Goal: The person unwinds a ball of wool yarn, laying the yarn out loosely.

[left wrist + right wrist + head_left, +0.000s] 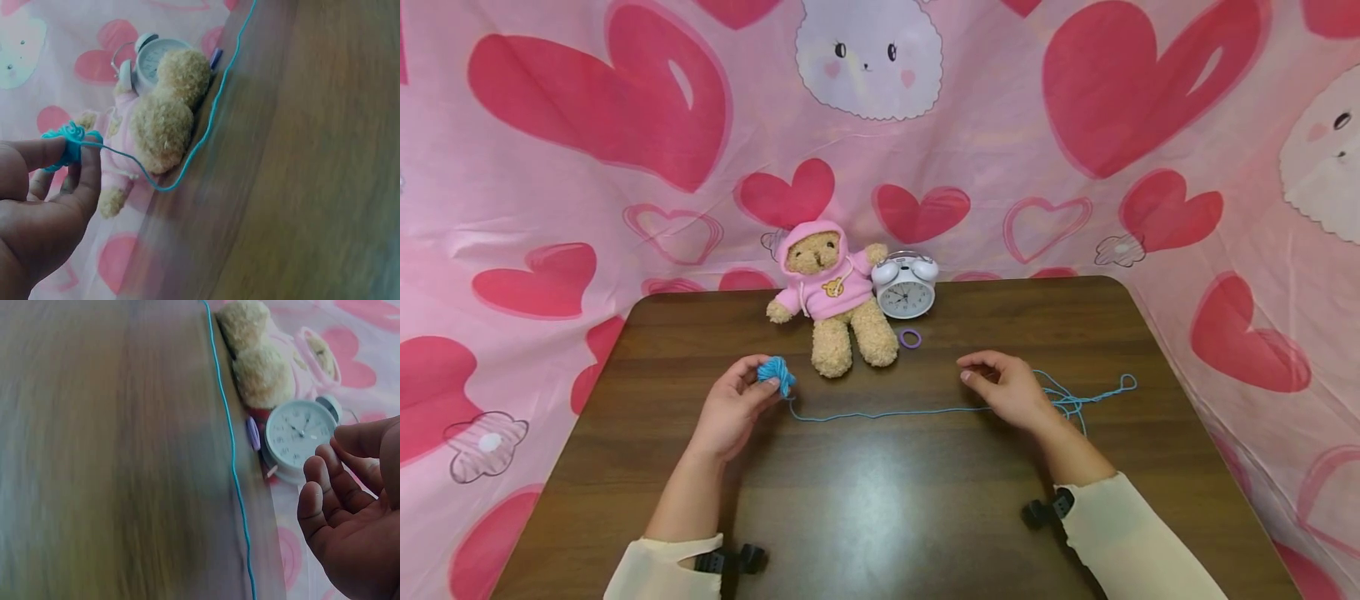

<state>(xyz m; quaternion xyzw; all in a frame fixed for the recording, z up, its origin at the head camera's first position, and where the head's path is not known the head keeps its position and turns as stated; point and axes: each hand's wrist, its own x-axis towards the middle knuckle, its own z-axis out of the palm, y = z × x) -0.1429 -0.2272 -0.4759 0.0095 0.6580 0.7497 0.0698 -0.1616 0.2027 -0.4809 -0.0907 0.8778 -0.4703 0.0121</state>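
My left hand (727, 414) pinches a small wound ball of blue yarn (776, 373) between thumb and fingertips. In the left wrist view the same yarn ball (72, 149) shows its loops, and one strand (206, 128) trails off it. That strand runs across the wooden table toward my right hand (1013, 395), which hovers over the yarn with relaxed, bent fingers and holds nothing. Loose loops of yarn (1078, 402) lie beyond the right wrist, partly hidden by it. The right wrist view shows the strand passing well apart from the fingers (331, 487).
A teddy bear in a pink hoodie (833, 287) sits at the back of the table (865, 500). Beside it stand a white twin-bell alarm clock (906, 292) and, in front, a purple ring (911, 338). A pink heart-patterned cloth (985, 158) hangs behind.
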